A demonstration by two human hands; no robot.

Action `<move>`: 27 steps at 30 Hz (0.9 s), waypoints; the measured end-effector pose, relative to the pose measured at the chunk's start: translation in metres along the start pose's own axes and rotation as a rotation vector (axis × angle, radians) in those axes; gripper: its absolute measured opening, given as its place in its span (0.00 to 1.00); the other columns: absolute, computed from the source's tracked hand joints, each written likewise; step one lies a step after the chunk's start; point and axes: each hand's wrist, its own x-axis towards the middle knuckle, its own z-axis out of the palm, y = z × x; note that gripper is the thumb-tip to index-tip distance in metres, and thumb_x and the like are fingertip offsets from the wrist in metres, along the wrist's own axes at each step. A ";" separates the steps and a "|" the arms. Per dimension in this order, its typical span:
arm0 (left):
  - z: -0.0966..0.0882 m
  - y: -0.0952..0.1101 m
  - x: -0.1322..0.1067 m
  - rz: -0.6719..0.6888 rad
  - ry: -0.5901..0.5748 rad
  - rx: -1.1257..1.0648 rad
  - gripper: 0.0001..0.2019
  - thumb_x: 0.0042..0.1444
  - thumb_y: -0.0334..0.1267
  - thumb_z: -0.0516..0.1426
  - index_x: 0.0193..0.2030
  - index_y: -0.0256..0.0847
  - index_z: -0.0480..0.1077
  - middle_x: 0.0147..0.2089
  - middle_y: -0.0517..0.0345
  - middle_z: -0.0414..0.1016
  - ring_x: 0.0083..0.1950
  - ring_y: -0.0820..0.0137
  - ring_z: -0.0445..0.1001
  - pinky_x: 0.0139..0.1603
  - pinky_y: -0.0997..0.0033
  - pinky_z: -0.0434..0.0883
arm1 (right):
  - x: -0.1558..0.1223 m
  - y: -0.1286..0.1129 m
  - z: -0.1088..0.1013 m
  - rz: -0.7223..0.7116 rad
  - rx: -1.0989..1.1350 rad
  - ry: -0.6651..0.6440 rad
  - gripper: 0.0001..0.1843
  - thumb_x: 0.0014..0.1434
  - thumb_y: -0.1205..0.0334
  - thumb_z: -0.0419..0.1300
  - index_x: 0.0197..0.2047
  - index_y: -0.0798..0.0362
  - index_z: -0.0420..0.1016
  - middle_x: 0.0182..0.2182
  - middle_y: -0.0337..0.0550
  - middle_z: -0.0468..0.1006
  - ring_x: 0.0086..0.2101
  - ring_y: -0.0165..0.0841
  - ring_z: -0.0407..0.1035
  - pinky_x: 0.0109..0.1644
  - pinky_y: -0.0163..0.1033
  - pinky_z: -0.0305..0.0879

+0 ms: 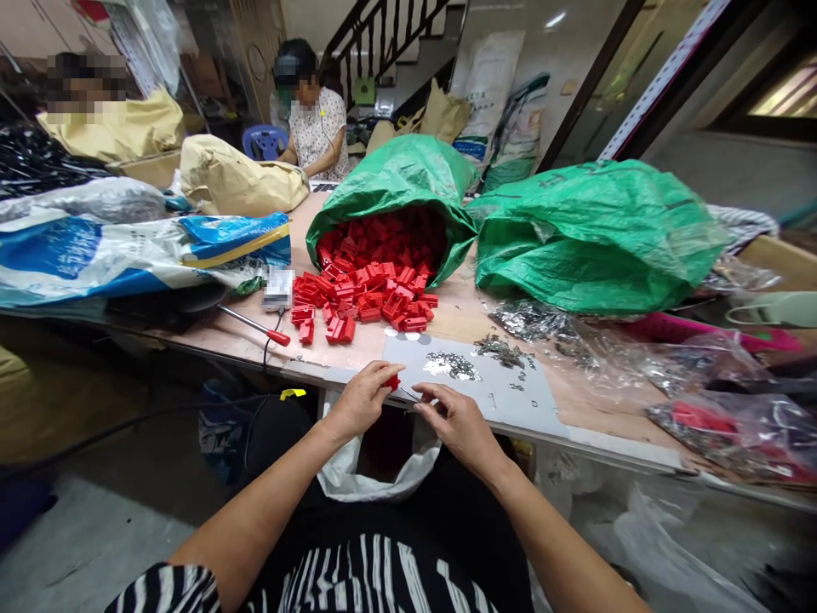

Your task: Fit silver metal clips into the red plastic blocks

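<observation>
Left hand (363, 398): pinching red plastic piece (391, 382), above white bag (383, 489) at edge of bench (458, 300). Right hand (456, 417): fingertips gripping slender metal item (408, 393) (exact type too small to tell), directed toward red plastic piece. Similar red pieces (370, 289): heaped on bench, spilling from green sack (399, 174).

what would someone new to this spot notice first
Probably the bright red pieces, heaped at the mouth of the open green sack on the table. A second green sack bulges to its right. At the near edge, the left hand pinches one red piece, the right hand close beside it.
</observation>
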 end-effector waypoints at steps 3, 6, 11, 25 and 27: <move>0.001 -0.004 0.003 -0.003 -0.028 -0.008 0.29 0.53 0.19 0.55 0.59 0.47 0.72 0.52 0.54 0.76 0.54 0.67 0.75 0.58 0.63 0.73 | 0.006 0.004 0.006 -0.040 -0.035 0.012 0.11 0.63 0.62 0.57 0.48 0.51 0.76 0.39 0.45 0.79 0.38 0.37 0.73 0.44 0.42 0.67; 0.003 -0.007 0.004 -0.020 -0.041 -0.010 0.28 0.51 0.20 0.57 0.58 0.47 0.72 0.50 0.54 0.76 0.51 0.67 0.76 0.55 0.63 0.74 | 0.010 0.008 0.013 -0.107 -0.043 0.023 0.10 0.65 0.65 0.56 0.47 0.52 0.75 0.41 0.47 0.78 0.41 0.37 0.73 0.48 0.43 0.68; 0.007 -0.012 0.003 -0.044 -0.041 -0.019 0.27 0.52 0.20 0.57 0.58 0.45 0.71 0.52 0.53 0.76 0.53 0.67 0.75 0.58 0.60 0.73 | 0.016 0.009 0.024 -0.218 -0.078 0.012 0.15 0.66 0.72 0.51 0.52 0.53 0.71 0.44 0.49 0.75 0.47 0.38 0.70 0.52 0.45 0.69; 0.008 -0.018 0.002 -0.053 -0.061 -0.041 0.29 0.51 0.19 0.54 0.60 0.43 0.70 0.52 0.53 0.75 0.50 0.68 0.73 0.54 0.65 0.72 | 0.019 -0.015 0.038 -0.047 -0.408 -0.099 0.16 0.65 0.77 0.50 0.51 0.55 0.72 0.44 0.48 0.73 0.44 0.38 0.69 0.51 0.42 0.69; 0.009 -0.018 0.001 -0.049 -0.058 -0.046 0.29 0.51 0.19 0.54 0.60 0.43 0.70 0.53 0.53 0.75 0.53 0.68 0.73 0.56 0.64 0.71 | 0.020 -0.020 0.037 -0.014 -0.464 -0.116 0.16 0.65 0.76 0.50 0.51 0.55 0.72 0.44 0.48 0.73 0.44 0.38 0.69 0.50 0.41 0.69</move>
